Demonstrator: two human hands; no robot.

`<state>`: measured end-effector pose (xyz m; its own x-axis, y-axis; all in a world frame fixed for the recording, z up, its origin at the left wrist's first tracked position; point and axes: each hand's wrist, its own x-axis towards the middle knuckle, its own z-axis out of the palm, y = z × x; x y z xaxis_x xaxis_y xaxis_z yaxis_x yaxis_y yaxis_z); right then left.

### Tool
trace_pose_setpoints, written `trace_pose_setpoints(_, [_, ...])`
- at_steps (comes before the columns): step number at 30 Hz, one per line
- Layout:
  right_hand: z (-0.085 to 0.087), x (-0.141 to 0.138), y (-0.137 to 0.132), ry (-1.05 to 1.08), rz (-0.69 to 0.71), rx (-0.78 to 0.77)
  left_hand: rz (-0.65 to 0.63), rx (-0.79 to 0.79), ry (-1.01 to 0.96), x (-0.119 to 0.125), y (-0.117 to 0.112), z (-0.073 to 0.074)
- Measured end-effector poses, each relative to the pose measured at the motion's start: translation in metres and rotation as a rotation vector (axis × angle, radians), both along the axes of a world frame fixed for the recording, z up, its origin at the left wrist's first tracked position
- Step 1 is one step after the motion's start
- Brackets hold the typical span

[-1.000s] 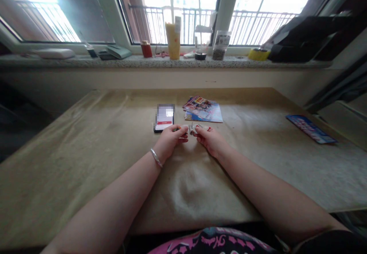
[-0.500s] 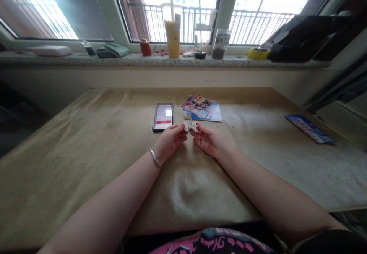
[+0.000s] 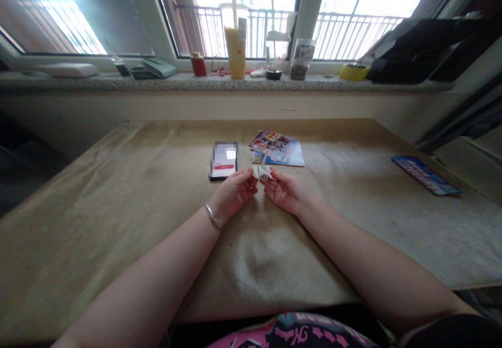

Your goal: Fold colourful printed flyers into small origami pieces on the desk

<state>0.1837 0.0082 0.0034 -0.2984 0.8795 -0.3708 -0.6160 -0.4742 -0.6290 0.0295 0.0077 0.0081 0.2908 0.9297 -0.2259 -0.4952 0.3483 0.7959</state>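
Observation:
A small crumpled whitish wrapper (image 3: 261, 172) is spread between my two hands, above the table. My left hand (image 3: 237, 191), with a silver bangle at the wrist, pinches its left edge between thumb and fingers. On the opposite edge, my right hand (image 3: 288, 192) grips it the same way; reddish bits show near those fingertips. A thin pale strip stands up from the wrapper's top. Just beyond my left hand lies a phone (image 3: 224, 162) with a lit screen. Behind the wrapper is a small pile of colourful printed booklets or packets (image 3: 284, 150).
A brown-covered table (image 3: 137, 222) fills the foreground. At its right lies a blue printed packet (image 3: 425, 175). Along the stone windowsill (image 3: 157, 82) stand a tall yellow drink cup (image 3: 236, 52), a red jar (image 3: 198, 65), clear cups and a yellow roll (image 3: 354, 72).
The wrapper has opened out wider and flatter between my fingers, and a thin strip now sticks up from it. Both hands have stayed almost in place.

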Motion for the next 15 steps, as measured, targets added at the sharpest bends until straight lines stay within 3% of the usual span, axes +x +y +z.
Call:
trace_pose_setpoints(7, [-0.0023, -0.0008, 0.0005, 0.017, -0.009, 0.008, 0.029, -0.055, -0.049, 0.0006, 0.0006, -0.0016])
trace_pose_setpoints(15, [-0.0066, 0.0016, 0.0036, -0.153, -0.046, 0.095, 0.075, -0.136, -0.104, 0.0008, 0.0037, -0.0004])
